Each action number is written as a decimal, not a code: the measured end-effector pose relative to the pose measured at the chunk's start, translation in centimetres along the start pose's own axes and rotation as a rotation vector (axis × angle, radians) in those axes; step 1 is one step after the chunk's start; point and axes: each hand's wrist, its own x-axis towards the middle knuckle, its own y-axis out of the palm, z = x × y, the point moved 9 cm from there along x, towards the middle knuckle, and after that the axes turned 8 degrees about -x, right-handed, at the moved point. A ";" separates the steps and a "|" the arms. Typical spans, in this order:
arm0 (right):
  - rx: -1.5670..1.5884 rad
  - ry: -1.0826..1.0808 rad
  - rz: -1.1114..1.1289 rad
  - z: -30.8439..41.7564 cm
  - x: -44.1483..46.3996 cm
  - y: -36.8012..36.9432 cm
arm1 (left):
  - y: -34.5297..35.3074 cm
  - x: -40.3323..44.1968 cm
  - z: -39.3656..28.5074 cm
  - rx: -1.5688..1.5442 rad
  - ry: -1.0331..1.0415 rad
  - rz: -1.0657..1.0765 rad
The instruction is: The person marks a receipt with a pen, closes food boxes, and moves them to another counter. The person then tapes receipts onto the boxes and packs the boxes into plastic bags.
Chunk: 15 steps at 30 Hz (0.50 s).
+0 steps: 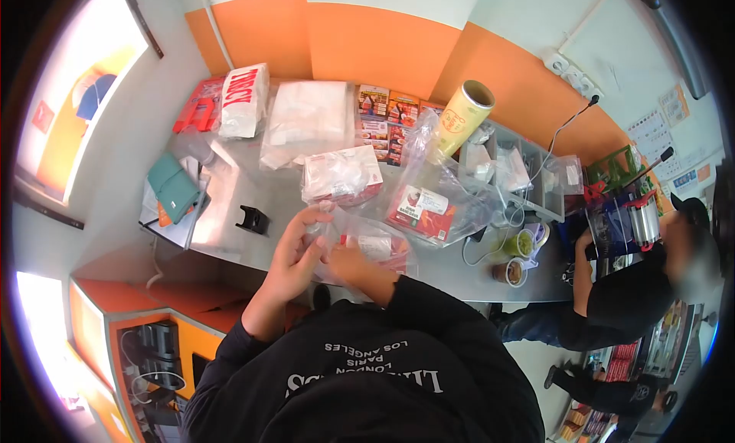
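Note:
Near the front edge of the metal counter, my left hand (297,248) is closed on the top of a clear plastic bag (325,227). Beside it on the right, my right hand (354,265) has its fingers curled in at the same bag, partly covered by the film. Inside the bag's lower part lies a red box (394,250) with a white label. Behind my hands sits a white and red box (346,171) wrapped in plastic. Right of it, another bagged red box (422,213) carries a printed label.
A yellow tube (463,117) stands behind, near a grey divided tray (547,190). Two cups (509,272) sit at the right, a black holder (252,219) and teal pouch (173,186) at the left. A co-worker (628,282) stands at the right.

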 end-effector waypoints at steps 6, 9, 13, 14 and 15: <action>0.321 -0.079 0.067 -4.3 -9.2 -9.3 | -2.1 0.9 0.1 -0.058 0.035 -0.089; 0.547 -0.088 -0.496 -7.7 -16.9 -21.3 | -1.8 1.3 -0.7 -0.023 0.091 -0.138; 0.773 0.060 -0.930 -16.8 -25.2 -25.2 | -1.4 2.3 -1.8 0.067 0.209 -0.200; 0.778 0.027 -0.919 -17.6 -25.7 -25.2 | -1.2 2.5 -2.2 0.181 0.214 -0.219; 0.844 0.027 -0.882 -18.6 -25.8 -24.3 | -1.0 2.4 -2.6 0.297 0.215 -0.245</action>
